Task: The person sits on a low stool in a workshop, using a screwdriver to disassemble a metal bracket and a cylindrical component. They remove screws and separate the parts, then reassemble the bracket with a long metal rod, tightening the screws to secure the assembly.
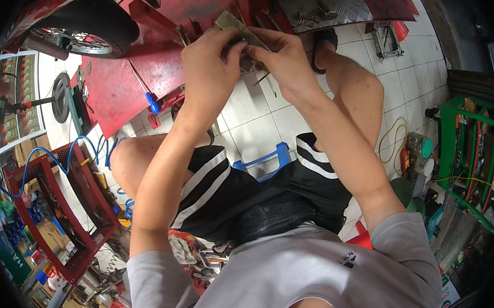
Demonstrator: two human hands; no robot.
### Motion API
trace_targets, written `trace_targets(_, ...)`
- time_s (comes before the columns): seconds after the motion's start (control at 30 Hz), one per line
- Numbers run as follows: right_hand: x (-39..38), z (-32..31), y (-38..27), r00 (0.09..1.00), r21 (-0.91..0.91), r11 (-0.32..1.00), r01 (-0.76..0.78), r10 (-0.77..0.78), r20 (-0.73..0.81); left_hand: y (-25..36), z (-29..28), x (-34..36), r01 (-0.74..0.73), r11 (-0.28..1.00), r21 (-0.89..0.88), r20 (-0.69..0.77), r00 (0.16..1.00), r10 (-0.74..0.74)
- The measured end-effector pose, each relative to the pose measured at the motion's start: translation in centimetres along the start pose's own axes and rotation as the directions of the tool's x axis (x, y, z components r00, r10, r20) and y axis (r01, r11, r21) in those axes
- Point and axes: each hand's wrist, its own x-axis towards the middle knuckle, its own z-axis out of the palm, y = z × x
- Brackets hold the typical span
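Both hands meet in front of me, over the near edge of the red work platform [116, 91]. My right hand [289, 62] is closed on a flat, straight-edged olive-brown strip [231, 22], its thumb pressing toward the left fingers. My left hand [212, 62] is curled against the same strip, fingers bent inward. Something small and dark shows between the fingertips, too hidden to name. Left of my hands, a screwdriver [152, 103] with a blue handle lies on the platform, its shaft pointing away.
A motorcycle wheel [93, 41] stands at the far left. Ridged metal plate [328, 2] covers the platform's far right. A red metal rack [50, 208] and coiled blue hose [58, 158] are at left, a green rack [458, 139] at right. A blue stool [264, 159] shows between my legs.
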Motion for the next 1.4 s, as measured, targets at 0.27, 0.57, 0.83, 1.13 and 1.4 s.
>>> trace_targets(0.27,0.2,-0.1,-0.1,0.962,-0.246,0.939,0.242,-0.265,-0.067,0.2,0.1,0.1,0.062,0.988,-0.144,-0.004,0.998,-0.064)
trace_targets(0.57,-0.6,0.7,-1.0,0.876,-0.442,0.809,0.387,-0.473,-0.100,0.7,0.5,-0.4,0.272,0.882,-0.384,0.026,0.958,-0.284)
trace_targets(0.83,-1.0,0.9,-1.2,0.803,-0.596,0.658,0.460,-0.595,-0.037,1.3,0.1,-0.1,0.360,0.841,-0.403,0.087,0.930,-0.357)
trace_targets(1.13,-0.8,0.8,-1.3,0.783,-0.633,0.620,0.463,-0.621,-0.036,1.3,0.5,-0.6,0.315,0.885,-0.343,0.047,0.947,-0.319)
trace_targets(1.4,-0.8,0.8,-1.5,0.763,-0.650,0.585,0.485,-0.647,-0.013,0.5,0.8,-0.6,0.205,0.938,-0.279,-0.058,0.971,-0.230)
